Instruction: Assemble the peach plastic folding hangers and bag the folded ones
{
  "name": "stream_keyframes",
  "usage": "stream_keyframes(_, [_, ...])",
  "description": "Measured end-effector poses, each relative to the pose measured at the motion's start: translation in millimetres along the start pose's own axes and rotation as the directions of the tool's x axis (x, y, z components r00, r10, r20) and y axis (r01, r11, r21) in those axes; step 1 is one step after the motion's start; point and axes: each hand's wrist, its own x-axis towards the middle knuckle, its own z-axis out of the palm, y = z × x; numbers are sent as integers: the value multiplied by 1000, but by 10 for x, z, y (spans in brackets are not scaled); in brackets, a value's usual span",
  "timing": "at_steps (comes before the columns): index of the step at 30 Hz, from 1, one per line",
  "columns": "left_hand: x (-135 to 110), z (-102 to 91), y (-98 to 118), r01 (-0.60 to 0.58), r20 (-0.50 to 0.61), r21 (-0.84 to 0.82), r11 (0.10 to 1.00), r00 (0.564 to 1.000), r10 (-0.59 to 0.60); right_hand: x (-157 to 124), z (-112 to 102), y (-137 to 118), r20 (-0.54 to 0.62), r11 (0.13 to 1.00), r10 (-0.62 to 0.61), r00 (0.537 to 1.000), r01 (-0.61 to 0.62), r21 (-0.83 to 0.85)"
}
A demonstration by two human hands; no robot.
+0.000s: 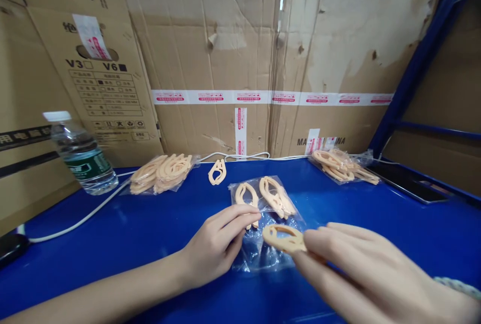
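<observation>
My right hand (pixel 349 259) pinches a beige folding hanger (pixel 280 238), folded flat, and holds it up over the near part of a clear plastic bag (pixel 259 256). My left hand (pixel 220 239) is closed at the left side of this bag, fingertips over the lower end of another folded hanger (pixel 246 195). Its thumb is mostly hidden, and its grip appears to be on the bag film. To the right, one more folded hanger (pixel 276 196) lies in the bag's far part. A single loose hanger (pixel 217 172) rests beyond the bag.
Bagged hangers lie in piles at the back left (pixel 161 174) and back right (pixel 340 166). A water bottle (pixel 84 158) stands left, near a white cable (pixel 86 221) and a black object (pixel 13 249). A dark phone (pixel 409 184) lies right. Cardboard (pixel 210 63) walls the blue table.
</observation>
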Motion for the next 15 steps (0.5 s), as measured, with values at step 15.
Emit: stream_keyframes(15, [4,-1,-18,51,-84,18,999,995,-49,-25,1033,-49,139,962,-23,990,60,-266])
